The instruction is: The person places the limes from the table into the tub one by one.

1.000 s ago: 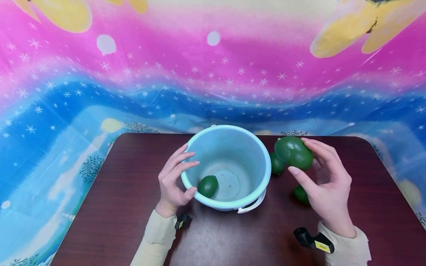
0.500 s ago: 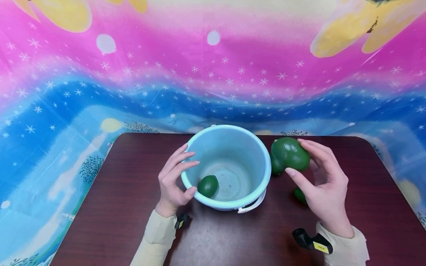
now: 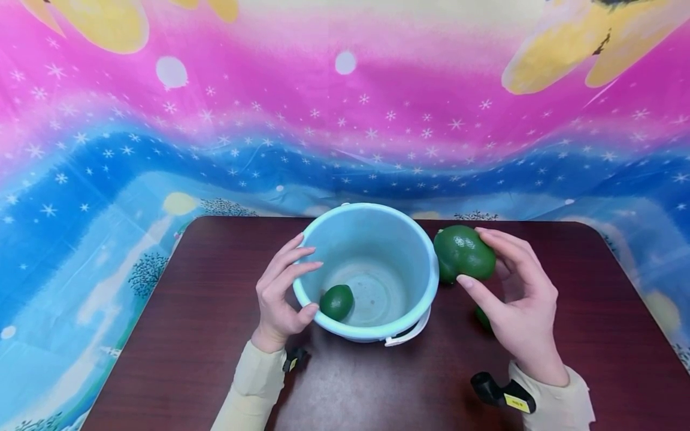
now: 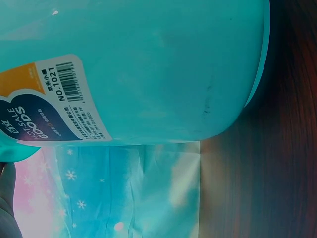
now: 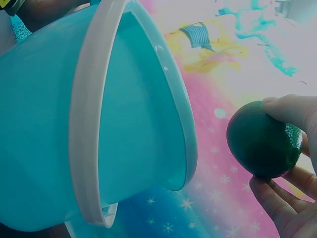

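Observation:
A light blue bucket [image 3: 372, 329] stands upright on the table, its white handle [image 3: 408, 335] hanging down at the near right side. My left hand [image 3: 283, 293] holds the bucket's left rim, with fingertips over the edge and the thumb on the near rim. Inside, one green avocado [image 3: 336, 302] lies at the lower left. My right hand [image 3: 520, 293] pinches a second avocado [image 3: 466, 252] between thumb and fingers, raised just right of the rim. In the right wrist view this held avocado [image 5: 260, 141] is apart from the bucket [image 5: 143, 124].
Another avocado [image 3: 446, 272] sits right of the bucket, partly hidden behind the held one. One more [image 3: 481, 317] shows beside my right thumb, mostly covered by the hand. The dark wooden table [image 3: 345, 389] ends at a snowflake-patterned cloth [image 3: 377, 149] behind.
My right hand has moved left and slightly down with its avocado, closer to the bucket's rim. The left hand and the bucket have stayed put.

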### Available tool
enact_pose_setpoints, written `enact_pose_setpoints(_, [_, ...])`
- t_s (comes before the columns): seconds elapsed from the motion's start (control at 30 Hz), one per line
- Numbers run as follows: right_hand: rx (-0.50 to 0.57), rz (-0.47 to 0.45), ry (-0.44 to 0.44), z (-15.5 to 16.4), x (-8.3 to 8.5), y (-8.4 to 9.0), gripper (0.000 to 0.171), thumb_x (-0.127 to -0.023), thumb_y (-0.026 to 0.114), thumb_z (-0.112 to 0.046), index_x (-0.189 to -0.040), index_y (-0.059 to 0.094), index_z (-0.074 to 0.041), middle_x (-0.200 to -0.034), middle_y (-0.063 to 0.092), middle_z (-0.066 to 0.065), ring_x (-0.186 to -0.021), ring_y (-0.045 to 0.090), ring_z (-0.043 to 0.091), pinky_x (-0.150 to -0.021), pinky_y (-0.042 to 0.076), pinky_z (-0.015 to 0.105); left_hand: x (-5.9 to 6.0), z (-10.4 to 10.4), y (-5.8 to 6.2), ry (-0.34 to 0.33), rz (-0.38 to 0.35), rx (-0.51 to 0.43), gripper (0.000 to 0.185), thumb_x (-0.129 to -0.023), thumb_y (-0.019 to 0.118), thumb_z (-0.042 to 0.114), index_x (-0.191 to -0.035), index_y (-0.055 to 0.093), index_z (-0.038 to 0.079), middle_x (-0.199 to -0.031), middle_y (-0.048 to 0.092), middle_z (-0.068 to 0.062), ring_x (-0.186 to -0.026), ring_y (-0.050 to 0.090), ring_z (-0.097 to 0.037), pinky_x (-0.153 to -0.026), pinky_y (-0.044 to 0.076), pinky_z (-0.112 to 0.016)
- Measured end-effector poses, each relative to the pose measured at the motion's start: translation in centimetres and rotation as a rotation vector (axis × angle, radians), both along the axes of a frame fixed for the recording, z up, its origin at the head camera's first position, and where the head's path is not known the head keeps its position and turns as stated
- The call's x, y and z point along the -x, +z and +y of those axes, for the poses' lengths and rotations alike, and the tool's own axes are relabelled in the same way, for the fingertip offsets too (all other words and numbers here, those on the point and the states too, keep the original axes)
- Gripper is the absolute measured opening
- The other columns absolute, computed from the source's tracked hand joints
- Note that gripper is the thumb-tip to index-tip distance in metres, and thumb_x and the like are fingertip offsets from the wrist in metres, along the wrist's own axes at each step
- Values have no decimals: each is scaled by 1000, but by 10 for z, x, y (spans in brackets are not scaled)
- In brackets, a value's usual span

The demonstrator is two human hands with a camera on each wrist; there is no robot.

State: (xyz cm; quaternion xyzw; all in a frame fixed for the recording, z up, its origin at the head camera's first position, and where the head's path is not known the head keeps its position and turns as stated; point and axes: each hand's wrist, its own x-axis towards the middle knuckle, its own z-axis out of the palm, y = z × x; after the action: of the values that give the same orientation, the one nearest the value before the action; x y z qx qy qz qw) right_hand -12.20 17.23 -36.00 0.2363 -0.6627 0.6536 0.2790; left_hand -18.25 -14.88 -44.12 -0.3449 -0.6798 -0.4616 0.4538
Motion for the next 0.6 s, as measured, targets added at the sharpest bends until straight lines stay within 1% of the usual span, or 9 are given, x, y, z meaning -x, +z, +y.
enact_pose_setpoints(0.6, [9,14,28,-4,0,-2,55,-80,78,13,-130,55,20,-134,52,33,-125,54,33,-102,49,29,0,0,-1,1,4,0,64,-93,58,61,-99,77,0,-108,70,-24,-115,60,-51,-99,52,-52])
